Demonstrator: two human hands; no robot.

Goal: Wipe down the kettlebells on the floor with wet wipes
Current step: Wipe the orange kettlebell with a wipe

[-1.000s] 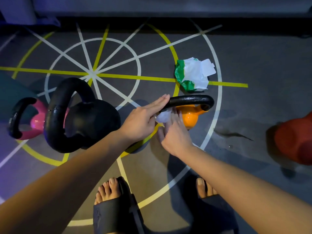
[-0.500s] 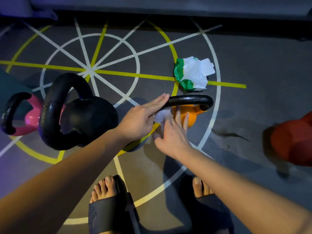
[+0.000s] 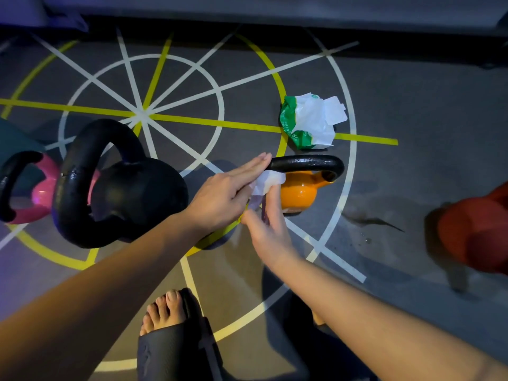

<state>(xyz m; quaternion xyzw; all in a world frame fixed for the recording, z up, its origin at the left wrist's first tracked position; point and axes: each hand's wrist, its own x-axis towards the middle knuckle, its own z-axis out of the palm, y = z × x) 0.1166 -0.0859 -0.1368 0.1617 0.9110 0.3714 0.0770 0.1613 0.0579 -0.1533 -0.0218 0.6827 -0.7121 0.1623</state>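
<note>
A small orange kettlebell [image 3: 299,193] with a black handle [image 3: 308,164] stands on the floor at centre. My left hand [image 3: 224,193] lies flat with straight fingers, its fingertips on the left end of that handle. A white wet wipe [image 3: 266,182] is bunched under the handle against the orange body. My right hand [image 3: 268,224] presses the wipe there with extended fingers. A large black kettlebell [image 3: 129,188] stands to the left, and a pink one [image 3: 41,188] with a black handle stands behind it.
A green and white wet wipe pack [image 3: 310,121] lies open on the floor beyond the orange kettlebell. A red kettlebell [image 3: 478,229] sits at the right edge. My feet in dark slippers [image 3: 176,350] stand at the bottom. White and yellow lines mark the grey floor.
My right hand has slid the wipe down and left off the orange body, leaving more orange uncovered. My left hand stays on the handle.
</note>
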